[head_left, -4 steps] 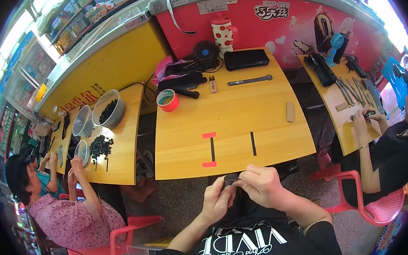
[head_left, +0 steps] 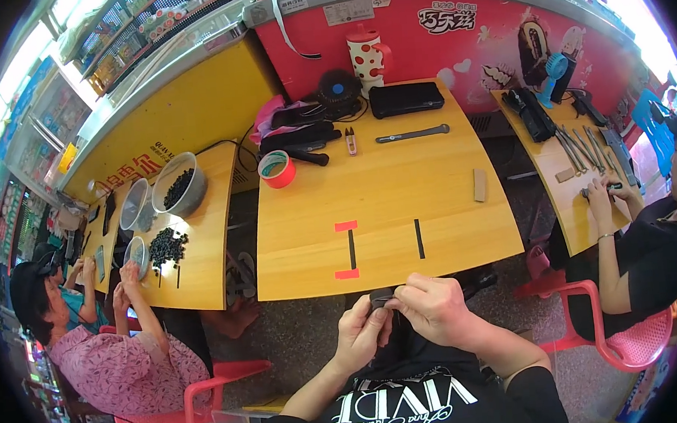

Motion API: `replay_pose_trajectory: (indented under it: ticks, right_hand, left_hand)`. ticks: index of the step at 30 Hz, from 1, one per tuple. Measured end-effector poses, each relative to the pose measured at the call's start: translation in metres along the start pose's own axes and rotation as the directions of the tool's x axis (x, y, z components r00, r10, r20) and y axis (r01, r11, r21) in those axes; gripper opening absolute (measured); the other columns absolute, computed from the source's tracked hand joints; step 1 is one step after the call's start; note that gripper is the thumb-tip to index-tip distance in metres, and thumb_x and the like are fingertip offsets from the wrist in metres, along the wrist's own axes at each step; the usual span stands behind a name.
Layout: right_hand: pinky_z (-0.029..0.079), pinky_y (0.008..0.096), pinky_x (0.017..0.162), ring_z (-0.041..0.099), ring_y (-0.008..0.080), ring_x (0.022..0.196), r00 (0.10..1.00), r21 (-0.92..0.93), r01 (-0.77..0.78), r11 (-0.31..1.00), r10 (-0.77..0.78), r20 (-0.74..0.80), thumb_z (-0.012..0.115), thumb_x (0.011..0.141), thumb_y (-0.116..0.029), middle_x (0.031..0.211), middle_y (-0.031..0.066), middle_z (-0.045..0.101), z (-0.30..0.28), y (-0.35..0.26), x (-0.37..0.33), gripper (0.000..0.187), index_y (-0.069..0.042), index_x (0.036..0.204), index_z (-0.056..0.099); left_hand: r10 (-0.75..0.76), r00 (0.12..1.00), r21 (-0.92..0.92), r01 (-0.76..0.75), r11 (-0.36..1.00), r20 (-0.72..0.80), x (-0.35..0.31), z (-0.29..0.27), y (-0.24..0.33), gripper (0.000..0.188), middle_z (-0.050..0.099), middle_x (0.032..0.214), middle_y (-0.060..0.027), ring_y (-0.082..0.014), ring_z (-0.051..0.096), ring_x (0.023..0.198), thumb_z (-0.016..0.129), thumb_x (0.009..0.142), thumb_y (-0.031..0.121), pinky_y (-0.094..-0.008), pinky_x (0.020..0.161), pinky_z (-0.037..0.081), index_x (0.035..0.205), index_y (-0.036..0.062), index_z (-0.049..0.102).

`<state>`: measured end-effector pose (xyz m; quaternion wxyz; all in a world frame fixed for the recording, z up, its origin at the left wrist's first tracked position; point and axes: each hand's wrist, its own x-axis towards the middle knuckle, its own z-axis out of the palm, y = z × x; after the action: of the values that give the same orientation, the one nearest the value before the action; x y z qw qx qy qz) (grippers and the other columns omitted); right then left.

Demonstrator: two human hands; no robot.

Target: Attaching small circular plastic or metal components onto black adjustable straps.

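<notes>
Just off the near edge of the wooden table, both my hands hold a small black strap-like piece, bent over at its top. My left hand pinches it from the left, thumb pressed against it. Close beside, my right hand grips its right end with curled fingers. The fingers cover most of the piece, so its exact kind does not show. On the table in front lie two thin black strips, the left one with red tape at both ends.
Farther back are a roll of red tape, thread snips, a dark grey strap, a black case, a small fan and a spotted tumbler. People work at side tables; the left one holds tubs of black pieces.
The black piece has turned slightly between my fingers. Both hands stay in nearly the same place.
</notes>
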<state>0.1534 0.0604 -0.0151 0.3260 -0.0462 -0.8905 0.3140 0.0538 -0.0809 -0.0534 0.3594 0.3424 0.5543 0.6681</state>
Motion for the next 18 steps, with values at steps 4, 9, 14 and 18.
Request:
replay_pose_trajectory:
  ticks: [4, 9, 14, 18]
  right_hand:
    - [0.042, 0.036, 0.046, 0.056, 0.0267, 0.055, 0.996, 0.04, -0.085, 0.996, 0.083, 0.043, 0.07, 0.08, -0.015, 0.065, 0.0078, 0.052, -0.001, 0.003, -0.002, 0.018, -0.007, 0.071, 0.057]
    - [0.04, 0.0358, 0.045, 0.056, 0.0272, 0.055, 0.992, 0.101, -0.11, 0.989, 0.103, 0.066, 0.071, 0.08, -0.016, 0.063, 0.008, 0.051, -0.006, 0.008, 0.0, 0.02, -0.006, 0.07, 0.057]
    - [0.04, 0.0348, 0.044, 0.054, 0.0258, 0.053, 0.992, 0.183, -0.122, 0.976, 0.119, 0.03, 0.073, 0.077, -0.015, 0.061, 0.0076, 0.05, -0.001, 0.005, -0.006, 0.02, -0.006, 0.068, 0.057]
    - [0.034, 0.0297, 0.039, 0.046, 0.0177, 0.046, 0.981, -0.228, 0.157, 0.961, -0.178, -0.076, 0.074, 0.071, -0.009, 0.056, 0.0034, 0.043, -0.001, -0.006, -0.007, 0.02, -0.006, 0.066, 0.055]
  left_hand:
    - [-0.022, 1.0, -0.063, 0.022, 0.998, -0.005, -0.001, 0.002, -0.002, 0.013, 0.053, 0.065, 0.0001, -0.0054, 0.048, 0.05, 0.047, 0.099, 0.011, -0.0195, 0.045, 0.037, 0.098, 0.0008, 0.055]
    - [-0.017, 0.999, 0.165, 0.008, 0.986, 0.051, -0.001, -0.002, 0.005, 0.012, 0.054, 0.067, -0.0024, -0.0074, 0.05, 0.052, 0.049, 0.098, 0.01, -0.0218, 0.047, 0.04, 0.101, 0.0001, 0.054]
    - [0.187, 0.982, 0.54, -0.163, 0.825, 0.011, 0.006, -0.001, 0.002, 0.018, 0.059, 0.077, -0.0137, -0.0242, 0.061, 0.065, 0.054, 0.09, 0.001, -0.0312, 0.058, 0.049, 0.108, -0.0017, 0.055]
    - [0.4, 0.915, 0.683, -0.264, 0.681, -0.045, 0.007, 0.003, 0.0, 0.026, 0.062, 0.091, -0.0222, -0.0387, 0.064, 0.077, 0.054, 0.082, -0.007, -0.0369, 0.064, 0.052, 0.108, -0.0024, 0.055]
